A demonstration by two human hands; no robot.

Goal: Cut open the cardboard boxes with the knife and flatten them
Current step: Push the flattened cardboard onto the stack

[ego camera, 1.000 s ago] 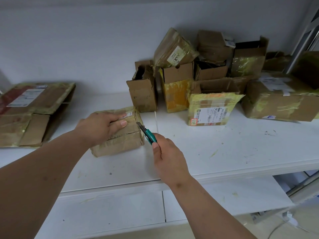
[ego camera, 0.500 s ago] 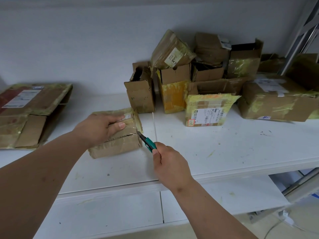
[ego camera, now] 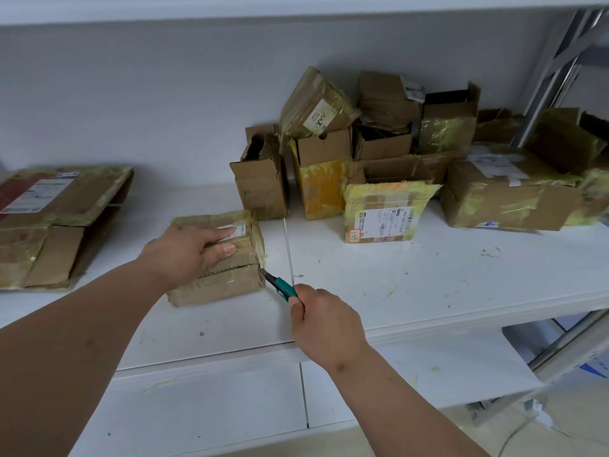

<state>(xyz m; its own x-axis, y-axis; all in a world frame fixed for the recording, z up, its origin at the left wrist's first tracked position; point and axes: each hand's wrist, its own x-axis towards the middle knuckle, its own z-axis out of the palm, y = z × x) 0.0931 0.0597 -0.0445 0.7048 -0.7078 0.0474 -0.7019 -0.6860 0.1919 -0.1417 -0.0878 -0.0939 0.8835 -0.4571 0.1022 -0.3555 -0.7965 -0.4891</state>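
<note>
white shelf (ego camera: 428,275) against a pale grey wall (ego camera: 148,103), with a person cutting a small cardboard box (ego camera: 217,258) on it.

the shelf is scuffed, flecked with yellow tape scraps, and split by a seam just right of the box; a lower white shelf (ego camera: 230,400) sits under it and a metal upright (ego camera: 557,70) stands at the right. a pile of taped boxes (ego camera: 395,153) fills the back right, well apart from the flattened cardboard (ego camera: 56,222) at far left. the left hand (ego camera: 188,250) lies flat on the small box, thumb along its near top edge, pressing it down. the right hand (ego camera: 324,319) is curled round the green knife (ego camera: 278,285), blade tip touching the box's right end near the bottom. since a second ago the blade has dropped from the top of that end face to its lower corner, and the right hand has drawn back toward the shelf's front edge.
</note>
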